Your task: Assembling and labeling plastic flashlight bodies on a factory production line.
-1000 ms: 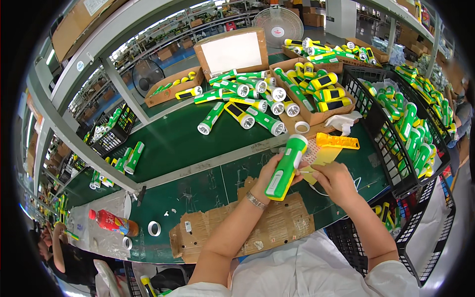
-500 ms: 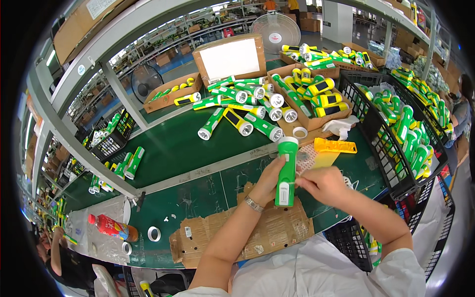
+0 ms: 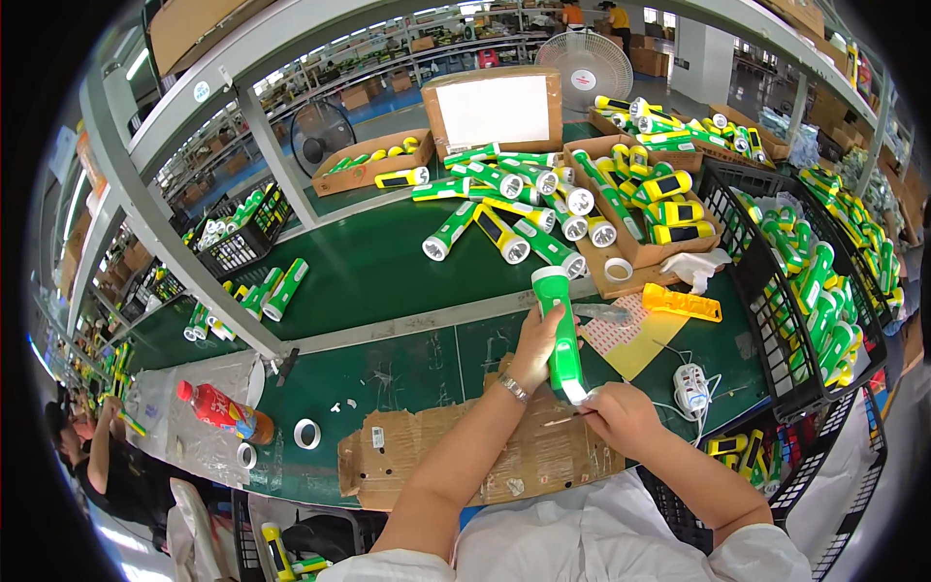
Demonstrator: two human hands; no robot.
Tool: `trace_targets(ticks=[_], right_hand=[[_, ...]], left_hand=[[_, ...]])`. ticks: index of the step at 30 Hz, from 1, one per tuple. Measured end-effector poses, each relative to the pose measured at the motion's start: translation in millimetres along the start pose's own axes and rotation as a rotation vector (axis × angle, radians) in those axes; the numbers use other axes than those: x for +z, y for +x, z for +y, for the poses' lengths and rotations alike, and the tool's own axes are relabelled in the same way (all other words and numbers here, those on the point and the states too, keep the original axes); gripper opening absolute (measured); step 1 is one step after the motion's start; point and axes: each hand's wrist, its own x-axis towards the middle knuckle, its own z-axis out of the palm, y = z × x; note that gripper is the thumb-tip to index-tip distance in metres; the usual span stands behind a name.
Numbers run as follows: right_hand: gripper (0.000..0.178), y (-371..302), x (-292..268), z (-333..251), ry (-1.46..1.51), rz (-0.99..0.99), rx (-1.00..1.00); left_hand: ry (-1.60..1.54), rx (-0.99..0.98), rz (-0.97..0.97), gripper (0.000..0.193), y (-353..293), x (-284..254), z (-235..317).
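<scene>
- One green flashlight (image 3: 562, 341) in work, held above the tabletop (image 3: 407, 364), over the far side of a flattened cardboard sheet (image 3: 427, 456) at the near edge. White-rimmed head toward the far edge, tail toward the person.
- Left hand (image 3: 534, 347): closed around the flashlight body. Metal-banded watch (image 3: 515, 390) on that wrist.
- Right hand (image 3: 621, 419): fingers curled at the tail, by a white part; can't tell whether they grip it or something small.
- Right of the flashlight: pink-and-white dotted sheet (image 3: 615, 336), yellow sheet (image 3: 635, 359) partly under it, orange-yellow plastic piece (image 3: 682, 302) near their far end.
- White socket block (image 3: 690, 386) with cables, toward the tabletop's right edge.
- Black crate (image 3: 745, 276) full of flashlights, along the right edge.
- Beyond the far edge, past a grey rail (image 3: 407, 324): heap of flashlights (image 3: 524, 209) on a green surface, just left of an open carton (image 3: 669, 254) holding more, mostly yellow.
- Toward the left edge: red-capped drink bottle (image 3: 221, 410) on clear plastic film (image 3: 184, 436); white tape roll (image 3: 307, 446) near it.
- Far left: another person's arm (image 3: 100, 448).
</scene>
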Motion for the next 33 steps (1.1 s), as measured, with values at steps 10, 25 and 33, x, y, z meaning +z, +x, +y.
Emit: trace_targets(ticks=[10, 25, 33], right_hand=[[0.027, 6.9, 13.1, -6.6, 0.028, 0.12, 0.051], [0.026, 6.9, 36.3, 3.5, 0.452, 0.231, 0.647], [0.042, 14.2, 16.1, 46.8, 0.797, 0.23, 0.939]], left_hand=[[0.094, -0.049, 0.14, 0.036, -2.7, 3.4, 1.6], [0.052, -0.039, 0.1, 0.032, -5.8, 4.0, 8.8], [0.235, 0.154, -0.018, 0.03, -15.3, 16.3, 17.8]])
